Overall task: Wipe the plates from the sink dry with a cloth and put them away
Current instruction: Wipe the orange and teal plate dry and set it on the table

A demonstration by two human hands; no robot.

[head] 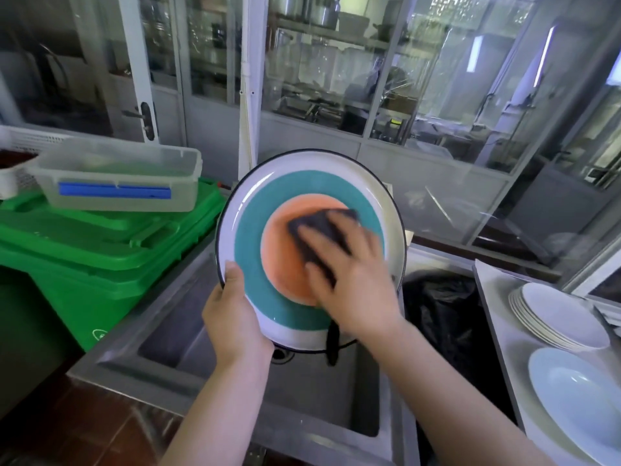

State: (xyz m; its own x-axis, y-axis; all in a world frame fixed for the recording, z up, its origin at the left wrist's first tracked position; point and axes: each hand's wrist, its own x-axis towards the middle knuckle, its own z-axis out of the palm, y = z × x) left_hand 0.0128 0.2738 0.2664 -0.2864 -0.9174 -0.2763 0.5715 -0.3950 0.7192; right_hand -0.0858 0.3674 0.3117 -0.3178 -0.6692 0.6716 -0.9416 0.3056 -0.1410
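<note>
A large round plate [255,230] with a white rim, a teal ring and an orange centre is held tilted above the metal sink [302,398]. My left hand [232,311] grips its lower left edge, thumb on the face. My right hand [346,277] presses a dark cloth [322,227] flat against the orange centre with spread fingers. A strip of the cloth hangs below the plate's lower edge.
On the counter at the right lie a stack of white plates [561,317] and a pale blue deep plate [581,408]. A black bin bag [440,307] sits between sink and counter. Left stand green bins [100,250] with a clear plastic box [117,176] on top.
</note>
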